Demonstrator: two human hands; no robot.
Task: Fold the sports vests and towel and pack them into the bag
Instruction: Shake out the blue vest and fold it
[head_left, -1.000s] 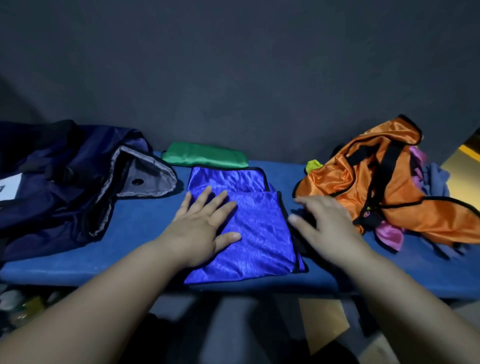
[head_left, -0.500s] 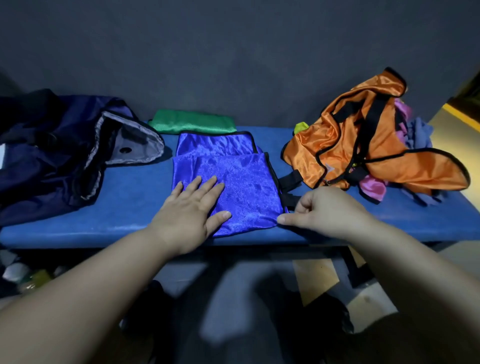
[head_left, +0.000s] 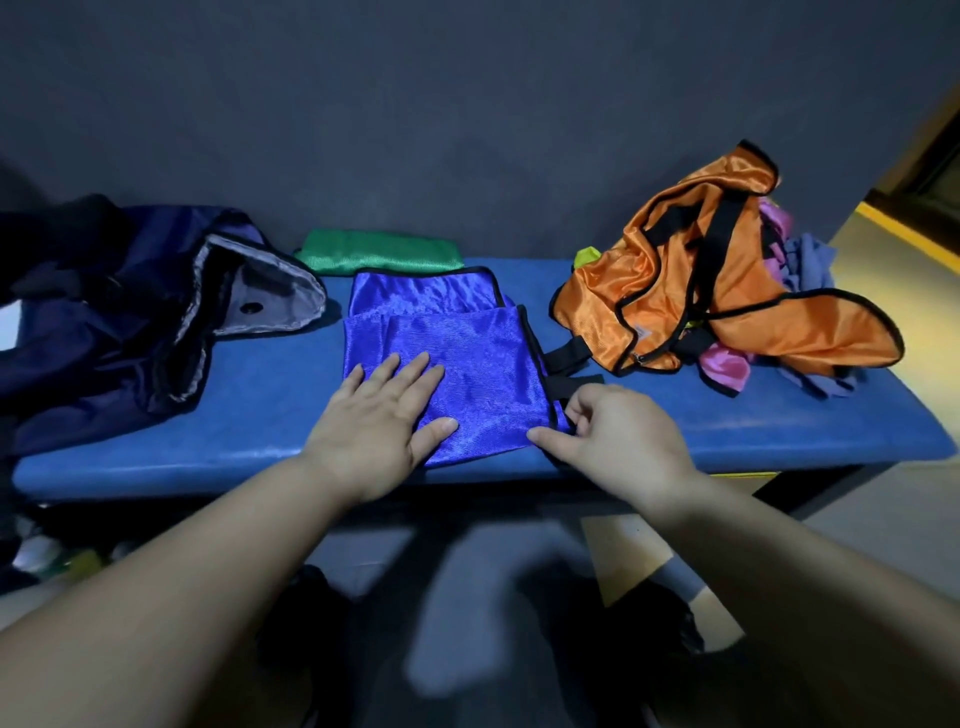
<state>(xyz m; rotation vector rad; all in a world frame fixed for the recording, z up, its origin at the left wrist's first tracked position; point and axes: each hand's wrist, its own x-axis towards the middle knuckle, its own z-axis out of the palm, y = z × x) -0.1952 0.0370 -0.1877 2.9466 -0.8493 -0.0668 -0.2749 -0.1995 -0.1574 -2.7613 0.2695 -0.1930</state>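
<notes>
- Head view, far left: the navy bag lies slumped on the blue worktop, with its grey-lined mouth gaping toward the middle.
- Behind the middle, a green vest lies folded by the wall, just beyond the blue vest.
- The blue vest lies mid-worktop near the front edge. It is partly folded, and black straps poke out on its right.
- The left hand is flat with its fingers straight and spread, pressing on the vest's near left part.
- The right hand pinches the vest's near right corner between thumb and curled fingers.
- The fold should go best if the flat palm pins the crease line while the pinched corner is carried across with the straps tucked inside. The fabric looks slippery, so the layers may slide.
- At far right, the orange vest is heaped unfolded over pink and greyish cloth. Which of these is the towel I cannot tell.
</notes>
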